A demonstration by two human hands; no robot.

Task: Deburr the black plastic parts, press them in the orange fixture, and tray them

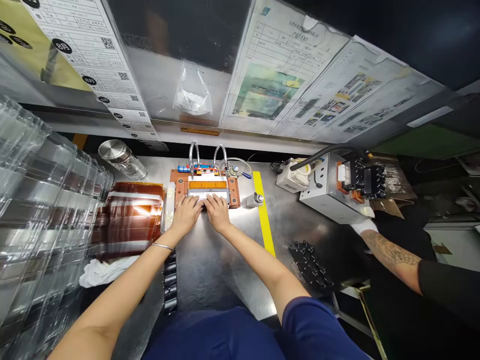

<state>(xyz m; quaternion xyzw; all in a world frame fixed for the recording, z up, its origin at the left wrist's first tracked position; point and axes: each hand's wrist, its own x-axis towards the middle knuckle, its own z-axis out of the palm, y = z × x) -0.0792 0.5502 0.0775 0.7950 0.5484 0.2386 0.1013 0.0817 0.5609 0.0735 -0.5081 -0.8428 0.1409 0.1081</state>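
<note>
Both of my hands rest at the front edge of a brown fixture (pixel 234 194) on the metal bench. My left hand (pixel 185 212) has its fingers on the left part of a white strip (pixel 204 195) in the fixture. Close beside it, my right hand (pixel 217 210) touches the strip's right part. The fingers of both hands are stretched forward and slightly apart. Behind the strip lies an orange perforated piece (pixel 207 184). Two bent metal hoses (pixel 222 150) arch over the fixture. Whatever lies under my fingertips is hidden.
Left are brown trays (pixel 133 217), stacked clear trays (pixel 37 225), a glass jar (pixel 123 159) and white cloth (pixel 107 271). A small bottle (pixel 255 200) stands right, near yellow tape (pixel 265 220). Further right, a co-worker's gloved hand (pixel 364 226) is at a white machine (pixel 324 192).
</note>
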